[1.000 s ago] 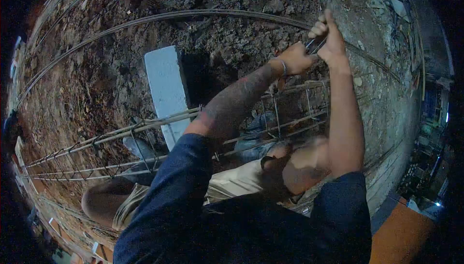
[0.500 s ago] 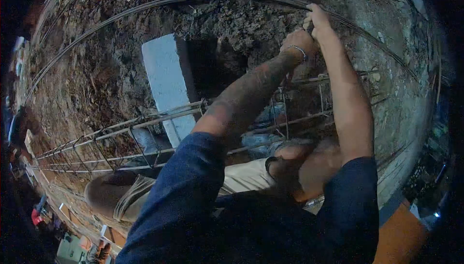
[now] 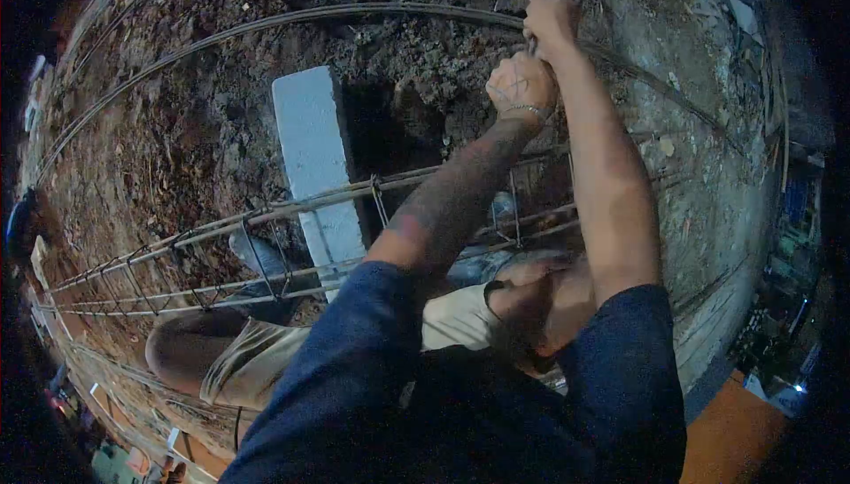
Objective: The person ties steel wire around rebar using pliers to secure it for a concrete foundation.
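Note:
My left hand, with a bracelet at the wrist, is closed in a fist over the dark soil. Just above it, my right hand is closed too, close to the long thin rods. A small dark thing shows between the two hands, too little of it to name. Below my forearms runs a rebar cage of long bars and square stirrups. A pale rectangular block passes beneath the cage bars, its upper end lying on the dirt.
Dug soil surrounds the block, with a dark hollow on its right. My bent leg is beside the cage. An orange surface stands at lower right, and a grey concrete strip curves along the right.
Both hands have shifted left, and the right has risen further from the left, past the rods. The view has also moved slightly, so the block and cage sit a little differently.

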### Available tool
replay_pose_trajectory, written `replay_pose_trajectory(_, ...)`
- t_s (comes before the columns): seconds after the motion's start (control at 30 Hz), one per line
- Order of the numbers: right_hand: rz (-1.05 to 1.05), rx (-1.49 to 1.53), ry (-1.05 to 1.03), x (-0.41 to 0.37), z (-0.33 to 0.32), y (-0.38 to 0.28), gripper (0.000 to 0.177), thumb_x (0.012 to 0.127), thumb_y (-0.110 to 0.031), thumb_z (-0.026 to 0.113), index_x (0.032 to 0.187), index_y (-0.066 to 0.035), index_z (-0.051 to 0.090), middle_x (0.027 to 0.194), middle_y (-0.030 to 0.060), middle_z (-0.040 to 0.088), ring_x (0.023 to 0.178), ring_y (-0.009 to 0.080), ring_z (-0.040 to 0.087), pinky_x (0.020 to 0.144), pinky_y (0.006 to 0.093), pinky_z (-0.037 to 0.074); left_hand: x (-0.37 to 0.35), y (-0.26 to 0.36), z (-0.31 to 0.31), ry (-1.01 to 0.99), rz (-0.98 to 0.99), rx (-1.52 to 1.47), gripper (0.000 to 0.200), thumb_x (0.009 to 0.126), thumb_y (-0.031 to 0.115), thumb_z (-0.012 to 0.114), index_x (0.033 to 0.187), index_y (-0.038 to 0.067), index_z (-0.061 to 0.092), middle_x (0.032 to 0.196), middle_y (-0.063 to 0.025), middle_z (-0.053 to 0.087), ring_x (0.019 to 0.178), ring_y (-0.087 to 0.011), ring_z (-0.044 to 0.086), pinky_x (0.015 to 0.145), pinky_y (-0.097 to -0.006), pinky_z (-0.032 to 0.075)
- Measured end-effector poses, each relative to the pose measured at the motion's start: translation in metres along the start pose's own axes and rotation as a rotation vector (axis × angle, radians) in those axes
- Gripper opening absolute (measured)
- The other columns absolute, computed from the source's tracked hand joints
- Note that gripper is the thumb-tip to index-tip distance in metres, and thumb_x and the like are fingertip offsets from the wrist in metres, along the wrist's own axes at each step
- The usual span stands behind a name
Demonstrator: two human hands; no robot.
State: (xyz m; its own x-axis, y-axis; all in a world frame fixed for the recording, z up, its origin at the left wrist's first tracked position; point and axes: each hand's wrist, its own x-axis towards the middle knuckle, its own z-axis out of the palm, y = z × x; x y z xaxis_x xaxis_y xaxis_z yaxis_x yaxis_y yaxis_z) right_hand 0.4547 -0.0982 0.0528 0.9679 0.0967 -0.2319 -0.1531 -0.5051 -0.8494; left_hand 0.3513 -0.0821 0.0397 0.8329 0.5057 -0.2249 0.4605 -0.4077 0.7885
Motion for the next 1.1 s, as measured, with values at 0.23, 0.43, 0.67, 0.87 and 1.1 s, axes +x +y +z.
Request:
replay_pose_trajectory(0.23,-0.106,0.868,-0.594,-0.018,-0.044,-0.003,0.041,0.081,-0.053,0.043,0.077,-0.013,0.042,0.056,-0.0061,0.024,0.042,0.0071,0.02,0.038,0.0233,0.024,0.024,-0.009,-0.034,-0.758,0.091,-0.179,0.05,0.071,0.046,0.059,0.08,-0.002,0.059,0.071,-0.0119,0.059,0.068,-0.019,0.059,0.063,-0.0334,0.049)
replay_pose_trajectory(0.43,-0.187,1.051,-0.804,-0.005,-0.054,0.017,0.035,0.08,-0.048,0.05,0.077,-0.013,0.043,0.056,-0.0064,0.033,0.042,0.0055,0.028,0.039,0.0218,0.029,0.007,-0.013,0.005,-0.806,0.138,-0.728,0.034,0.084,0.029,0.046,0.068,0.001,0.057,0.057,-0.0073,0.053,0.048,-0.015,0.053,0.044,-0.0284,0.042)
replay_pose_trajectory(0.67,-0.399,-0.181,0.112,0.001,0.024,-0.003,0.037,0.077,-0.041,0.06,0.078,-0.006,0.047,0.059,-0.0004,0.047,0.046,0.0089,0.046,0.038,0.0215,0.036,-0.006,-0.013,0.017,0.066,-0.051,-0.291,0.038,0.076,0.032,0.051,0.068,-0.005,0.06,0.074,-0.0236,0.059,0.071,-0.0391,0.059,0.065,-0.0407,0.049)
replay_pose_trajectory(0.87,0.225,0.577,-0.719,0.025,0.036,0.02,0.037,0.08,-0.043,0.054,0.082,-0.008,0.042,0.054,-0.0056,0.03,0.04,0.0039,0.027,0.035,0.0181,0.025,0.017,-0.045,0.015,-0.192,-0.231,-0.4,0.048,0.072,0.041,0.055,0.073,-0.007,0.058,0.07,-0.0194,0.06,0.07,-0.0268,0.06,0.063,-0.038,0.044)
replay_pose_trajectory(1.1,0.373,0.652,-0.845,0.038,0.043,0.041,0.038,0.079,-0.047,0.053,0.079,-0.011,0.041,0.053,-0.0059,0.025,0.043,0.0049,0.022,0.037,0.0205,0.023,0.008,-0.054,-0.013,-0.615,-0.229,-0.902,0.039,0.074,0.039,0.057,0.071,0.0,0.057,0.057,-0.0044,0.053,0.045,-0.0117,0.048,0.046,-0.0298,0.04)
